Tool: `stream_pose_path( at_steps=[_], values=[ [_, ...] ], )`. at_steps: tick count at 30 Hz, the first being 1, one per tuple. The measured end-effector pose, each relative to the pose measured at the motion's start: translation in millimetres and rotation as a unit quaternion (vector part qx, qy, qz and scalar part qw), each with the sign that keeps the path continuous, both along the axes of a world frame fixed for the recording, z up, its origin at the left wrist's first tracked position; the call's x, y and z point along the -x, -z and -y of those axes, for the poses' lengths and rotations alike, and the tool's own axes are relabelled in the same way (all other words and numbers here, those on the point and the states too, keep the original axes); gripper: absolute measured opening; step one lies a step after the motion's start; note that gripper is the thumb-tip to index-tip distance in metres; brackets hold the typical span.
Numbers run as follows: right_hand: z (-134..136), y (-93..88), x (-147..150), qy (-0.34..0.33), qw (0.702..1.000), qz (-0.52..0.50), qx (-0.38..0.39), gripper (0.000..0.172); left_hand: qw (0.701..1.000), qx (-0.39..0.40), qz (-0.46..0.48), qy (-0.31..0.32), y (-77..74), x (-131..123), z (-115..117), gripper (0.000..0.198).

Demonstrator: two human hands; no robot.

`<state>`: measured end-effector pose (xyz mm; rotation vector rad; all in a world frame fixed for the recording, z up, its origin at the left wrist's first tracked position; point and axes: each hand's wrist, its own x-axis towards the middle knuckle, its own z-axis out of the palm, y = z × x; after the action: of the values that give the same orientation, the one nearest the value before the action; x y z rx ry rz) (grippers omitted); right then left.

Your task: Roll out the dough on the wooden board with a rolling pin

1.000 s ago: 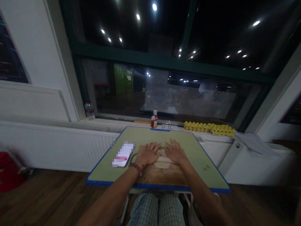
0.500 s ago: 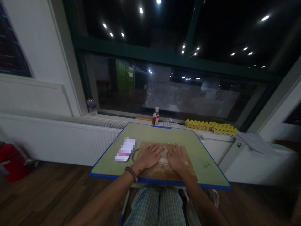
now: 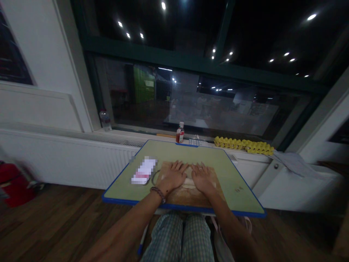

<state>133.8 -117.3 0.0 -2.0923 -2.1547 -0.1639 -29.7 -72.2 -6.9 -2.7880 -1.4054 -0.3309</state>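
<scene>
A pale, floury roll of dough [image 3: 188, 183] lies across a wooden board [image 3: 188, 198] in front of me. My left hand [image 3: 176, 177], a beaded bracelet at its wrist, is pressed flat on the left part of the dough with its fingers stretched forward. On the right part rests my right hand [image 3: 202, 178], palm down and fingers spread. Between the two hands the middle of the dough shows; both palms cover much of the rest. Neither hand grips anything.
The board lies on a small green table [image 3: 237, 182] with a blue rim. A phone [image 3: 145, 171] sits to the left. On the sill beyond stand a red-labelled bottle [image 3: 180, 133], a yellow egg tray [image 3: 242, 145] and a clear bottle [image 3: 105, 120].
My left hand has slid a little forward, and its fingers now point more straight ahead. My right hand has shifted only slightly. The whole view has moved a little.
</scene>
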Motion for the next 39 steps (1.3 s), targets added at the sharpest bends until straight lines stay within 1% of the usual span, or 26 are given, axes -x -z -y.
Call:
stream_pose_path(
  at_steps=[4, 6, 9, 12, 13, 15, 17, 19, 21, 23, 25, 27, 30, 32, 34, 36, 39],
  values=[
    [20, 13.8, 3, -0.017, 0.999, 0.005, -0.047, 0.053, 0.999, -0.013, 0.012, 0.039, 0.6, 10, 23, 0.055],
    [22, 18.0, 2, -0.029, 0.998, 0.004, -0.058, 0.053, 0.999, -0.009, 0.014, 0.044, -0.8, 12, 28, 0.055],
    [10, 18.2, -2, -0.043, 0.998, 0.011, -0.045, 0.053, 0.999, 0.0, 0.005, 0.043, -7.5, 9, 23, 0.056],
    [-9, 14.2, -6, -0.05, 0.999, 0.008, -0.012, 0.052, 0.998, 0.034, -0.022, 0.037, -16.0, 3, 12, 0.057],
    [-13, 12.9, -6, -0.043, 0.999, 0.002, -0.006, 0.051, 0.998, 0.051, -0.032, 0.029, -17.6, 2, 9, 0.057],
    [-14, 10.6, -5, -0.036, 0.999, -0.006, -0.001, 0.051, 0.997, 0.059, -0.036, 0.019, -17.5, 1, 7, 0.057],
    [-4, 9.5, -1, -0.033, 0.999, -0.009, -0.009, 0.052, 0.999, 0.044, -0.027, 0.019, -13.4, 2, 12, 0.058],
    [11, 9.8, 3, -0.022, 0.999, -0.013, -0.023, 0.052, 1.0, 0.021, -0.01, 0.021, -8.0, 5, 21, 0.058],
    [24, 11.0, 6, -0.027, 0.999, -0.013, -0.04, 0.053, 1.0, 0.003, 0.008, 0.023, -4.2, 9, 30, 0.058],
    [29, 11.8, 7, -0.036, 0.998, -0.012, -0.05, 0.052, 1.0, -0.007, 0.014, 0.025, -3.5, 10, 35, 0.058],
    [22, 11.3, 5, -0.04, 0.998, -0.005, -0.045, 0.052, 1.0, -0.008, 0.009, 0.028, -6.0, 9, 32, 0.058],
    [7, 9.7, 1, -0.042, 0.999, 0.006, -0.025, 0.051, 1.0, 0.0, -0.002, 0.024, -10.3, 5, 24, 0.059],
    [-16, 8.3, -3, -0.046, 0.999, 0.01, 0.008, 0.051, 0.999, 0.033, -0.015, -0.003, -15.5, -1, 10, 0.061],
    [-19, 9.7, -4, -0.035, 0.999, 0.007, 0.007, 0.051, 0.999, 0.041, -0.018, -0.011, -15.2, -3, 8, 0.062],
    [-9, 12.6, -2, -0.036, 0.999, 0.01, -0.007, 0.052, 1.0, 0.023, -0.012, -0.002, -11.5, -1, 14, 0.06],
    [9, 15.6, 1, -0.032, 0.999, 0.008, -0.037, 0.052, 1.0, -0.004, -0.001, 0.011, -6.0, 2, 24, 0.059],
    [30, 17.8, 4, -0.055, 0.997, 0.008, -0.057, 0.053, 0.999, -0.033, 0.017, 0.018, 0.6, 7, 36, 0.059]
  ],
)
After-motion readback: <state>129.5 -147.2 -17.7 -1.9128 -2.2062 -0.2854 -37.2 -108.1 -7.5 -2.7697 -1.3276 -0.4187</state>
